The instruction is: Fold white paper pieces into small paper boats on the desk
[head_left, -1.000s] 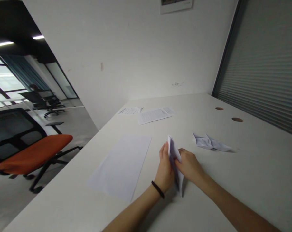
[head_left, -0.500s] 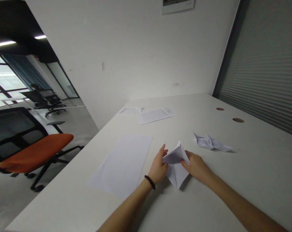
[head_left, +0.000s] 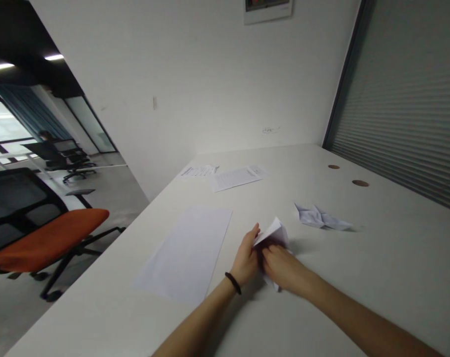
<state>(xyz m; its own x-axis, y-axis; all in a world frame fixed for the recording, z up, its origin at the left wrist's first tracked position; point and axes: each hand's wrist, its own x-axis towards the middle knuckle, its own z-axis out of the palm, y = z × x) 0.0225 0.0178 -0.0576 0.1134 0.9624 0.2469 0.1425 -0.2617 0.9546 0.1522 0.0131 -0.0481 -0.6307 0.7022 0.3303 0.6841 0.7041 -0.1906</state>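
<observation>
A folded white paper (head_left: 274,234) stands between my hands near the middle of the white table (head_left: 321,287), its lower part mostly hidden behind my fingers. My left hand (head_left: 245,261), with a black wristband (head_left: 232,283) on its wrist, grips the paper's left side. My right hand (head_left: 282,270) presses over its front. To the left lies a flat, long sheet of white paper (head_left: 185,253). A crumpled folded paper shape (head_left: 319,218) rests to the right of my hands.
Printed sheets (head_left: 234,179) lie toward the table's far end, and round wooden-looking holes (head_left: 360,183) mark its right side. A grey slatted shutter (head_left: 396,99) and a white wall bound the table. An orange chair (head_left: 48,238) stands beyond the left edge; a person (head_left: 46,141) sits farther off.
My hands have come closer together and my right hand now covers more of the paper. The paper looks pressed flatter and less spread than before.
</observation>
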